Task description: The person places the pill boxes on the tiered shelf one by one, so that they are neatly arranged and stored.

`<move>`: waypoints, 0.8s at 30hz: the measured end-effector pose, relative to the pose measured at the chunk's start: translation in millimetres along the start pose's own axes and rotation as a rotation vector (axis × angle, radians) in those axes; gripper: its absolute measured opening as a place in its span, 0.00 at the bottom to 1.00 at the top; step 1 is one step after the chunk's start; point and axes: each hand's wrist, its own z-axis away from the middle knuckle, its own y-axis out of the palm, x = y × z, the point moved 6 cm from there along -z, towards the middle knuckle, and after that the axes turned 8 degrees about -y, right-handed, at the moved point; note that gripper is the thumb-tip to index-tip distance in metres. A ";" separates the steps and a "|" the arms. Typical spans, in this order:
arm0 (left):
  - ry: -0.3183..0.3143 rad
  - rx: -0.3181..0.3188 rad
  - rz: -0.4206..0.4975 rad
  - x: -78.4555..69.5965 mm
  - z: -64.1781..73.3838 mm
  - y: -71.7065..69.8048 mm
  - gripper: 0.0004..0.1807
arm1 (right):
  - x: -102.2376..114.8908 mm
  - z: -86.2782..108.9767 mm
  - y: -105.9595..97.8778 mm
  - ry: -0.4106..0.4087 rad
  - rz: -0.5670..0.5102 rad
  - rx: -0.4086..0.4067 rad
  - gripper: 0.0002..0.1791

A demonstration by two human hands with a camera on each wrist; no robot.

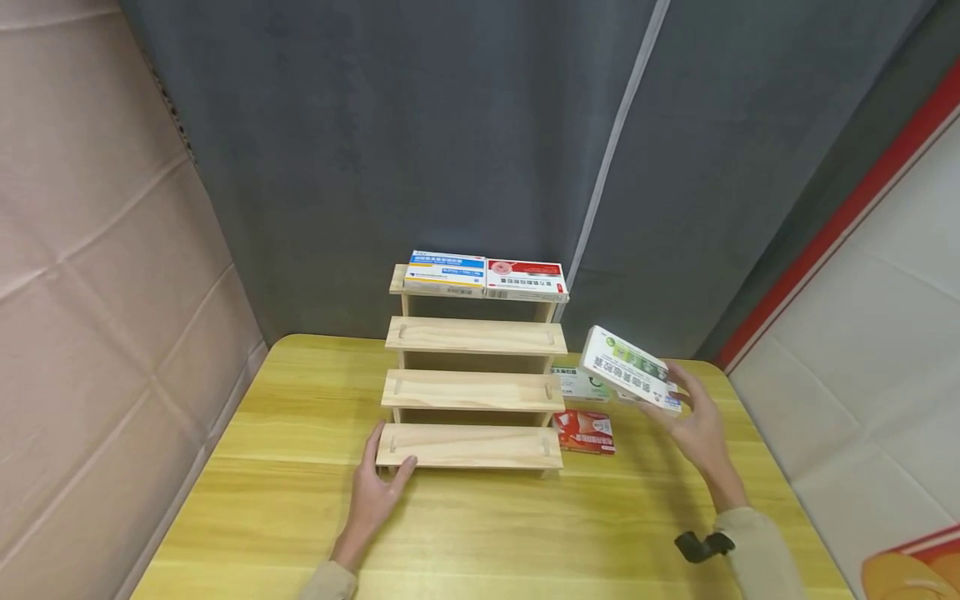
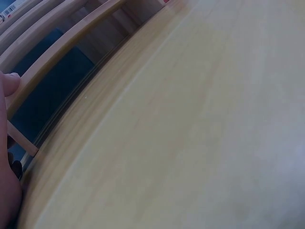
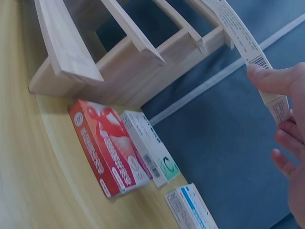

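Observation:
My right hand (image 1: 697,421) pinches a white and green medicine box (image 1: 628,367) by its right end, tilted and raised off the table. In the right wrist view, the thumb presses the barcoded edge of that box (image 3: 248,45). My left hand (image 1: 372,492) grips the left end of the lowest step of a wooden stepped rack (image 1: 468,446), thumb at the front edge. Only part of the left hand (image 2: 7,181) shows in the left wrist view. On the rack's top step lie a blue and white box (image 1: 446,275) and a red and white box (image 1: 527,280), side by side.
Right of the rack, a red box (image 1: 587,432) and a white and green box (image 1: 579,384) lie on the wooden table (image 1: 247,500). A blue and white box (image 3: 189,207) lies beyond them. A grey curtain (image 1: 390,150) hangs behind the table.

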 end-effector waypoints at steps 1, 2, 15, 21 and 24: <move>0.002 0.000 0.001 -0.4 0.1 -0.1 0.47 | 2.0 -0.7 1.0 -0.001 -0.001 -0.006 0.45; 0.005 -0.001 0.000 -0.4 0.1 -0.1 0.47 | 4.2 -1.4 1.9 -0.001 0.002 -0.013 0.45; 0.003 0.002 0.001 0.2 0.2 -0.4 0.47 | 27.7 -13.5 23.5 -0.068 0.012 -0.009 0.46; -0.004 0.011 0.002 0.5 -0.3 0.6 0.47 | 33.4 -18.0 33.0 -0.071 -0.009 0.010 0.46; -0.005 0.010 -0.002 0.9 -0.9 0.9 0.47 | 36.9 -20.3 38.3 -0.067 -0.029 0.025 0.46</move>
